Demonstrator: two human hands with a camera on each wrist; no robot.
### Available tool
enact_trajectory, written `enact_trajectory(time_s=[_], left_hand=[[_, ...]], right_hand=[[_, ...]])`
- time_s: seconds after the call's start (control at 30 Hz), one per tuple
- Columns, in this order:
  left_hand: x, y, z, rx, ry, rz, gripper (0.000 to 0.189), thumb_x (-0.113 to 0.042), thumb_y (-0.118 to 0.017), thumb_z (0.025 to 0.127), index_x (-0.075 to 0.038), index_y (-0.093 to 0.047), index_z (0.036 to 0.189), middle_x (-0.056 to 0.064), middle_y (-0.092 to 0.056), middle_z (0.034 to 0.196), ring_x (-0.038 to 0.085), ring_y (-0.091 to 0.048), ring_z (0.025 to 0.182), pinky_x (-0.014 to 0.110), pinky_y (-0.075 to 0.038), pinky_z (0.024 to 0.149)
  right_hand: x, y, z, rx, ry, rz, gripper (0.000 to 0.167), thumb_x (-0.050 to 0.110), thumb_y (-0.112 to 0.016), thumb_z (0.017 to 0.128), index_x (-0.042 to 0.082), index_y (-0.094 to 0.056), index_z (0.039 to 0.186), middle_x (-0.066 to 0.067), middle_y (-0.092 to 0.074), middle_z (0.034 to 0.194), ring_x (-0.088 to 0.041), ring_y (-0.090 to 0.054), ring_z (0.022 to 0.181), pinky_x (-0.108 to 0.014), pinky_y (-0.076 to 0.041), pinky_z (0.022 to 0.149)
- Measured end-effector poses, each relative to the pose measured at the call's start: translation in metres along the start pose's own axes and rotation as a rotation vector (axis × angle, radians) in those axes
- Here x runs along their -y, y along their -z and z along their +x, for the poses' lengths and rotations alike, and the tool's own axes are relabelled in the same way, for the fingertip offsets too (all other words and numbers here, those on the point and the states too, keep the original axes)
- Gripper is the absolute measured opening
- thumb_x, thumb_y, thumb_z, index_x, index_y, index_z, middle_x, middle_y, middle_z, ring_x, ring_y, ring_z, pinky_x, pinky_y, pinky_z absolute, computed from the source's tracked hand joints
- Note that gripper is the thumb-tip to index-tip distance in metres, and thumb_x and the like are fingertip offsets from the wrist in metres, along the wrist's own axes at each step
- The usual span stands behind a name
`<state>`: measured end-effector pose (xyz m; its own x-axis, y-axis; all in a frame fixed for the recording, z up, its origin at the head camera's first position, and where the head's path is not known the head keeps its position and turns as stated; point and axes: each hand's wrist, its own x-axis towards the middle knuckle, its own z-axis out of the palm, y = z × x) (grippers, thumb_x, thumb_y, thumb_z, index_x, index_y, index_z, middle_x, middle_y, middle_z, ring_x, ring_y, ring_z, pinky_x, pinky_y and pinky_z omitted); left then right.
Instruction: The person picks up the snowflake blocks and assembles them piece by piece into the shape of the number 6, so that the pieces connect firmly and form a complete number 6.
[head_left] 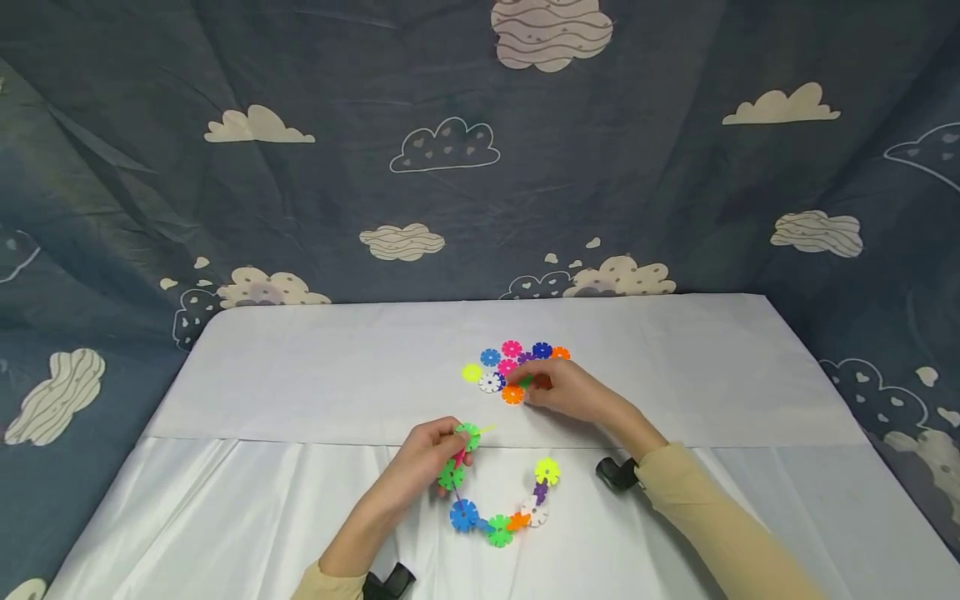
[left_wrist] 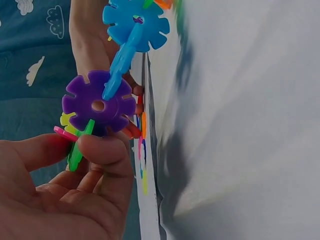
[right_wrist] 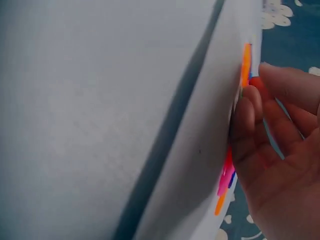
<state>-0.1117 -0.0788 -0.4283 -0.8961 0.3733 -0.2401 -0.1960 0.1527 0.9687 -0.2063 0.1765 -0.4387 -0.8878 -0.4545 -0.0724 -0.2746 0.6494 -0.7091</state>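
My left hand [head_left: 423, 462] pinches one end of a curved chain of slotted plastic flower discs. Close up in the left wrist view, thumb and forefinger grip near a green disc [left_wrist: 76, 155] and a pink disc [left_wrist: 64, 133]; a purple disc [left_wrist: 80, 102] and a blue disc [left_wrist: 150, 32] follow. The chain curves through a blue disc [head_left: 464, 516] and a green disc [head_left: 500, 533] to a yellow disc [head_left: 547, 472]. My right hand [head_left: 566, 387] is at the loose discs, fingers slightly bent beside an orange disc [head_left: 512, 395]; its fingertips partly hide others.
Several loose discs lie in a cluster on the white-covered table [head_left: 300, 375], among them a white disc [head_left: 491, 382], a lime disc [head_left: 472, 372] and a dark blue disc [head_left: 542, 350]. A dark cloud-patterned cloth [head_left: 337, 200] hangs behind the table.
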Motion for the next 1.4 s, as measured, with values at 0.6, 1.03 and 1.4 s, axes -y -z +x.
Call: enact_trajectory(time_s=[0.6, 1.03, 1.4], left_hand=[[0.001, 0.003, 0.004, 0.021, -0.006, -0.038, 0.028, -0.022, -0.051, 0.102, 0.005, -0.058, 0.1, 0.014, -0.063, 0.084, 0.014, -0.046, 0.053, 0.026, -0.04, 0.046], [-0.001, 0.004, 0.004, 0.026, -0.006, -0.04, 0.029, -0.023, -0.053, 0.102, 0.006, -0.058, 0.1, 0.015, -0.063, 0.085, 0.013, -0.045, 0.053, 0.024, -0.04, 0.046], [0.001, 0.004, 0.004, 0.022, -0.014, -0.035, 0.037, -0.03, -0.057, 0.1, 0.007, -0.059, 0.101, 0.022, -0.062, 0.086, 0.014, -0.046, 0.056, 0.024, -0.04, 0.048]], right_hand=[[-0.002, -0.001, 0.005, 0.035, 0.003, -0.015, 0.024, 0.006, -0.08, 0.081, 0.014, -0.072, 0.102, 0.002, -0.061, 0.085, -0.017, -0.052, 0.078, -0.028, -0.047, 0.068], [0.006, -0.003, -0.024, -0.086, -0.044, 0.071, 0.014, 0.004, -0.075, 0.085, 0.009, -0.064, 0.091, -0.001, -0.058, 0.082, -0.019, -0.054, 0.077, -0.026, -0.049, 0.069], [0.052, -0.005, -0.074, -0.226, -0.072, 0.334, 0.017, 0.014, -0.07, 0.092, 0.01, -0.072, 0.108, -0.002, -0.069, 0.094, -0.033, -0.064, 0.086, -0.03, -0.056, 0.075]])
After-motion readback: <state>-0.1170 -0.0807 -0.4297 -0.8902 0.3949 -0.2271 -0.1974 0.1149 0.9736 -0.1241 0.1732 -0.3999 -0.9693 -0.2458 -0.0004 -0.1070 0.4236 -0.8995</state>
